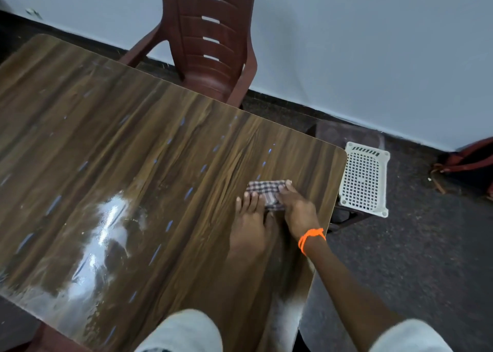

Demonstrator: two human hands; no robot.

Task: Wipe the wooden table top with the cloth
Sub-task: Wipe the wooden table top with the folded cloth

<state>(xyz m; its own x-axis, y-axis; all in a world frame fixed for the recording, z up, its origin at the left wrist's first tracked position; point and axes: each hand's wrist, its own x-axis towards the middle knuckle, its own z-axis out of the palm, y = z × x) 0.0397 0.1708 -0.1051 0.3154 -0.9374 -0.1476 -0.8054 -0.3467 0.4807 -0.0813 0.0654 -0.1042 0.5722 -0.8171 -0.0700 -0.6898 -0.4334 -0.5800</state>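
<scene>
A folded checked cloth (266, 191) lies on the glossy wooden table top (133, 151), near its right edge. My right hand (296, 210), with an orange thread at the wrist, presses flat on the cloth's right side. My left hand (249, 223) rests flat on the table, fingers spread, with its fingertips at the cloth's lower left edge. Part of the cloth is hidden under my right hand.
A brown plastic chair (213, 39) stands at the table's far edge by the wall. A white perforated stool (364, 181) sits just right of the table corner. A dark bag (466, 165) lies on the floor at far right. Light glare marks the table's left front.
</scene>
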